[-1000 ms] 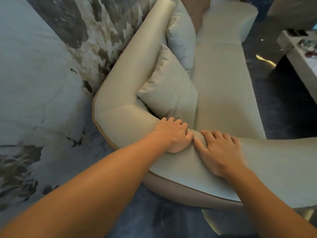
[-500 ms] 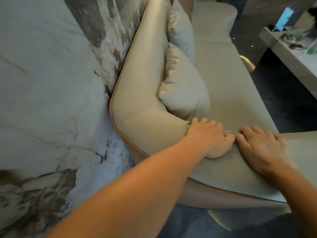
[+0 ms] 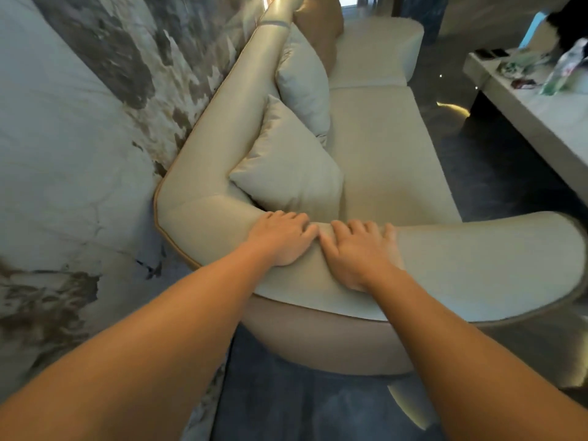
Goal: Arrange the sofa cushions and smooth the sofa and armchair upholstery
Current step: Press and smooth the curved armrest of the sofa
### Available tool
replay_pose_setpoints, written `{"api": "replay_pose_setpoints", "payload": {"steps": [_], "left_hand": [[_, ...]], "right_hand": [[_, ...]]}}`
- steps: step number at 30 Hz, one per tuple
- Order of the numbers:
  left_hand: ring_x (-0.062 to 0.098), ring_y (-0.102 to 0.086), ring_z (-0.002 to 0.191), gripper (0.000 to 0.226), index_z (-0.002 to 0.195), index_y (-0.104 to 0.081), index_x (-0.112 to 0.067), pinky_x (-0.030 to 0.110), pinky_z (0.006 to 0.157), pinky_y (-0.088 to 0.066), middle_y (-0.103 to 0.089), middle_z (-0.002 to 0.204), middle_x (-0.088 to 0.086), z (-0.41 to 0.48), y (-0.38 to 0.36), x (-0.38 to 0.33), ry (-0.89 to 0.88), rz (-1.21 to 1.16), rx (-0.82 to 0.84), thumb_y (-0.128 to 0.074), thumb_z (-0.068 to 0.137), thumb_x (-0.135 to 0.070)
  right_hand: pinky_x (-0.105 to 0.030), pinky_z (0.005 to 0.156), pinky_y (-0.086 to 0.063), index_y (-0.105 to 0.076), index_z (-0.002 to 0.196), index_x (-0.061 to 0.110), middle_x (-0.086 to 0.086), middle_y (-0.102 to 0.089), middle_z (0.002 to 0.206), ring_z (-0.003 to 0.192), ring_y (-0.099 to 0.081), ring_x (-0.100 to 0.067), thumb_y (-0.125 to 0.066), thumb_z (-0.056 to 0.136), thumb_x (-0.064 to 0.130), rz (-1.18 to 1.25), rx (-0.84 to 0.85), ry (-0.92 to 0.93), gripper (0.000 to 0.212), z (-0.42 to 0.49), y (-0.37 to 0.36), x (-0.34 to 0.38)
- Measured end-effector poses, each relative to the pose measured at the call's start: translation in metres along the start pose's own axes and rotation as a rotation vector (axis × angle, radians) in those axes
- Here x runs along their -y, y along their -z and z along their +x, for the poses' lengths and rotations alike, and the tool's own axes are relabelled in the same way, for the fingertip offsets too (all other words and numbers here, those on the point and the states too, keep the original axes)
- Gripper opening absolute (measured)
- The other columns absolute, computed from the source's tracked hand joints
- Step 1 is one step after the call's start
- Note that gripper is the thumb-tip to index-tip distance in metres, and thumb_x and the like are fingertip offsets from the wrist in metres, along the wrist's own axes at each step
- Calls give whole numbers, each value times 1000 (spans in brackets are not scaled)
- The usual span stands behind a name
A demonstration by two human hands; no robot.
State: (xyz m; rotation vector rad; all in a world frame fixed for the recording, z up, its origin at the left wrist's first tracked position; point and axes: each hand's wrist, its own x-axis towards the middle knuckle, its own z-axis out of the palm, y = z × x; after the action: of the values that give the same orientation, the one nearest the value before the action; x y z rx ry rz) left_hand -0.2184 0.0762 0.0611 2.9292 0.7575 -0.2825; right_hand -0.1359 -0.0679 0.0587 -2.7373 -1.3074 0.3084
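A cream sofa (image 3: pixel 381 148) runs away from me along a marble wall. Its curved armrest (image 3: pixel 477 262) lies across the view just below me. My left hand (image 3: pixel 281 238) and my right hand (image 3: pixel 356 253) rest palm down side by side on top of the armrest, fingers curled over its inner edge, holding nothing. A cream cushion (image 3: pixel 289 173) leans in the near corner against the backrest (image 3: pixel 222 122). A second cream cushion (image 3: pixel 305 78) stands behind it, and a tan cushion (image 3: pixel 321 30) stands farther back.
The marble wall (image 3: pixel 70 138) stands tight against the sofa's left side. A low white table (image 3: pixel 541 113) with a bottle and small items stands at the right. Dark floor (image 3: pixel 496 173) runs between sofa and table, and dark blue carpet (image 3: pixel 302 402) lies below the armrest.
The view swung left and then back right. My hands have stayed together on the armrest, with my right hand pressed a little closer to my left.
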Motion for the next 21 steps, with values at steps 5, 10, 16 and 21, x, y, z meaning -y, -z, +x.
{"api": "replay_pose_setpoints", "payload": {"steps": [5,10,16,21], "left_hand": [[22,-14,145,57,147,-28,-29,45,116,-9,-22,159,-1,-46,-8,-36,234,-73,-76,-14,96,-50],[27,6,148,56,153,1,-33,49,118,-2,4,163,2,-108,-2,-72,278,-85,44,-13,101,-45],[32,-43,130,70,149,-31,-21,46,107,-35,-34,154,10,-183,55,-120,242,-173,539,-25,93,-63],[35,-59,95,44,115,-59,-6,41,78,-47,-62,117,17,-294,106,-174,-52,-12,370,-34,97,-37]], "right_hand": [[-55,117,3,-7,156,30,-5,-7,166,151,-2,-31,-7,95,60,28,71,165,68,-33,-4,-22],[-52,120,9,11,154,36,-1,15,165,150,17,-28,-15,101,51,-58,98,235,61,-97,2,-50],[-53,107,-37,-39,147,17,-12,-19,161,141,-29,-40,-47,98,26,-113,524,27,50,-210,53,-73],[-38,96,-49,-60,125,15,-16,-57,135,120,-56,-35,-44,91,28,39,444,-197,40,-341,108,-84]]}}
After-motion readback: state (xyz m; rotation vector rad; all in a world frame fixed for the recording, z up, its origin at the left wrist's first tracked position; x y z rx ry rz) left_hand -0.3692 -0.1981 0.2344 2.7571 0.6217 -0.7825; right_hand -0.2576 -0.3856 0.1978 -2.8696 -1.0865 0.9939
